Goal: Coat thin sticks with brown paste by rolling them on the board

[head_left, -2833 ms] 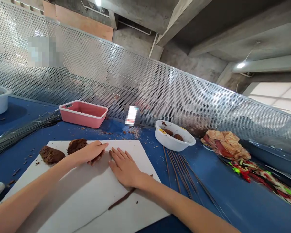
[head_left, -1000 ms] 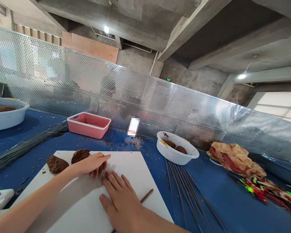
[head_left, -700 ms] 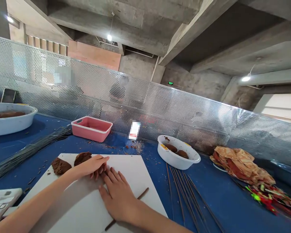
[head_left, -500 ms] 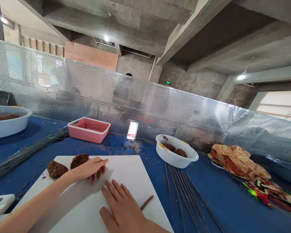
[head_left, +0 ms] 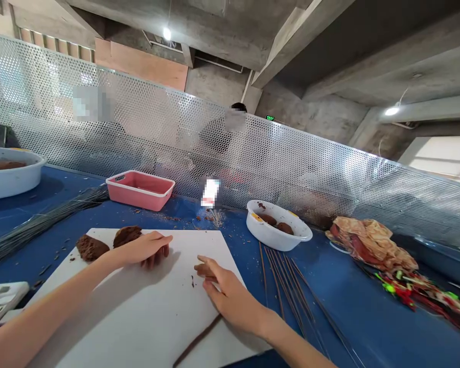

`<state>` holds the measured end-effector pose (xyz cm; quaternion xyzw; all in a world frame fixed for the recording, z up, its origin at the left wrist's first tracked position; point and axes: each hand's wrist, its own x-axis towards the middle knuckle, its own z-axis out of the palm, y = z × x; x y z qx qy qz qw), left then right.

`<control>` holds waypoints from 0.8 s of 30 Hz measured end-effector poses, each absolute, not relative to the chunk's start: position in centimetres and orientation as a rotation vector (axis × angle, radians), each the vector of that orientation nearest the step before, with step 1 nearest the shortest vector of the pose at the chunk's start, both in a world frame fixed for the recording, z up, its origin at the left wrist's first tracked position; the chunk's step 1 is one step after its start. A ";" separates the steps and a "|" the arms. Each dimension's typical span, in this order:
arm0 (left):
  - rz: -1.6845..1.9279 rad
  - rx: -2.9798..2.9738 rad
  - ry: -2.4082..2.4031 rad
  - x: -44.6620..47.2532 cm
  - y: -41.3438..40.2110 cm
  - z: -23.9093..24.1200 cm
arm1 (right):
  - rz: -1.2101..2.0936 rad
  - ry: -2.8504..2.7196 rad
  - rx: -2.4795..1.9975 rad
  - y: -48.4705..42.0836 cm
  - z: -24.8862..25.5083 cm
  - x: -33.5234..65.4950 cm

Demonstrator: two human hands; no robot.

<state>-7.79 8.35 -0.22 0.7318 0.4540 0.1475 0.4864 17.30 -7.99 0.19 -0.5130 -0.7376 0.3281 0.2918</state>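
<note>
Above a white board (head_left: 153, 301) my left hand (head_left: 149, 248) hangs with its fingers curled under the palm; whatever may be inside is hidden. Two rough lumps of brown dough lie near it: one lump (head_left: 92, 248) at the board's far left corner, another lump (head_left: 127, 235) just behind the hand. My right hand (head_left: 228, 294) is over the board's right side, fingers loosely bent and apart, thumb separate, nothing visible in them. A thin brown dough strand (head_left: 197, 340) runs from under it toward the near edge. Small brown crumbs (head_left: 192, 281) lie beside its fingertips.
Behind the board stand a pink basket (head_left: 138, 191), a phone with a blurred screen (head_left: 210, 193) and a white basin (head_left: 278, 237) holding brown lumps. Thin rods (head_left: 287, 281) lie at right, a wire bundle (head_left: 46, 220) at left. A perforated metal screen (head_left: 168, 138) borders the blue table.
My right hand has risen from lying flat on the board and turned, its fingers now bent. More of the brown strand shows, toward the near edge. My left hand stays almost still.
</note>
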 end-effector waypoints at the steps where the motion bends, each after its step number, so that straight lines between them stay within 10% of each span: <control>1: 0.354 1.787 1.104 -7.8 8.2 0.0 | 0.837 -2.016 -1.367 -8.1 0.0 17.3; 24: 0.336 1.708 1.026 -7.9 8.0 0.5 | 0.376 -2.273 -1.725 -4.7 -2.0 11.8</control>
